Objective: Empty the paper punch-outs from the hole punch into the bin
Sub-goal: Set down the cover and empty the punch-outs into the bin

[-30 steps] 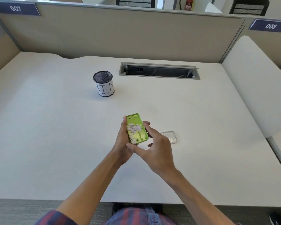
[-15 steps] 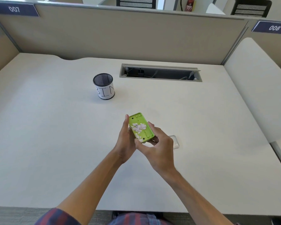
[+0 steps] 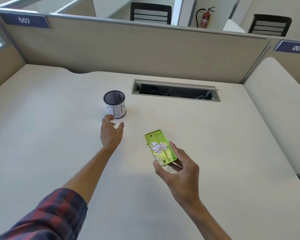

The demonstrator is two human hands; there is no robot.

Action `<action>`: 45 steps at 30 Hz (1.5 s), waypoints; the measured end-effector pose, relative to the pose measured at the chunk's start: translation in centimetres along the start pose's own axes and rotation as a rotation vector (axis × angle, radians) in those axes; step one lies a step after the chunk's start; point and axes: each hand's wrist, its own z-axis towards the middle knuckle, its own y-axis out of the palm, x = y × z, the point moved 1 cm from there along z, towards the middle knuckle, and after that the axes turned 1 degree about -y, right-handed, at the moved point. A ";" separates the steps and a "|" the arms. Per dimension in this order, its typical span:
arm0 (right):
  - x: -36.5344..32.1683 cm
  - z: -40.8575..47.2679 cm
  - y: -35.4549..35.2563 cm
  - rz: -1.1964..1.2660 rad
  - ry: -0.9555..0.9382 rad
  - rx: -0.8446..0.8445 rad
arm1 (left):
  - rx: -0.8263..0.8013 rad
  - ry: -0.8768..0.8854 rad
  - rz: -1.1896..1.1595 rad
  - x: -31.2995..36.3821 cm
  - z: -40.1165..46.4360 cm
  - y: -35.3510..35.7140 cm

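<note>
My right hand (image 3: 177,172) grips the near end of the green hole punch (image 3: 160,146), held underside up above the desk. A heap of white paper punch-outs (image 3: 158,147) lies in its open base. The bin (image 3: 115,104), a black mesh cup with a white label reading BIN, stands upright at the desk's middle left. My left hand (image 3: 111,132) is stretched out just in front of the bin, fingers apart, holding nothing; its fingertips are close to the bin's base.
A recessed cable slot (image 3: 176,90) lies open in the white desk (image 3: 42,135) behind the punch. Beige partition walls (image 3: 128,49) close off the back and sides. The clear cover seen earlier is hidden behind my right hand.
My left hand has let go of the hole punch and reached forward to the bin. The right hand alone now holds the punch. The view has tilted upward.
</note>
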 end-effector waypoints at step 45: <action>0.3 9.0 5.7 0.037 0.005 -0.092 | -0.059 0.079 0.212 1.9 -4.7 -2.8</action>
